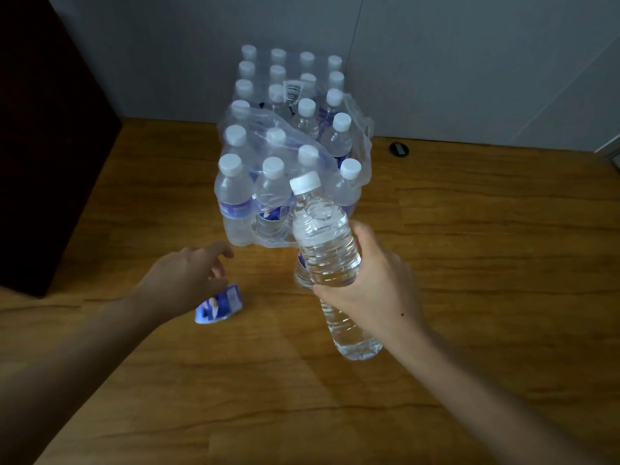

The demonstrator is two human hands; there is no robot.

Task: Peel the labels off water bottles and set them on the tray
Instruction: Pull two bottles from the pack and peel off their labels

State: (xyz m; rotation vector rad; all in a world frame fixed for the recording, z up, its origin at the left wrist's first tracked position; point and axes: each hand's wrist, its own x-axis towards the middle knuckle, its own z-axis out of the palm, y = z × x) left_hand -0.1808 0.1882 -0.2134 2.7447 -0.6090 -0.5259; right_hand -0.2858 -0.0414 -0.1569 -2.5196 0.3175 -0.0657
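Observation:
My right hand [375,283] is shut on the lower half of a clear water bottle [322,229] with a white cap and no label, held tilted above the wooden table [486,263]. A second label-free bottle [352,333] lies on the table beneath that hand, partly hidden by it. My left hand [188,276] hovers with fingers loosely apart just over a crumpled blue-and-white label [219,305] lying on the table; I cannot tell if they touch. Behind stands a shrink-wrapped pack of labelled bottles [288,135], its wrap torn open at the front right.
A dark cabinet [43,146] stands at the left edge of the table. A grey wall [469,62] runs close behind the pack. A small black round object [399,149] sits on the table at the back right.

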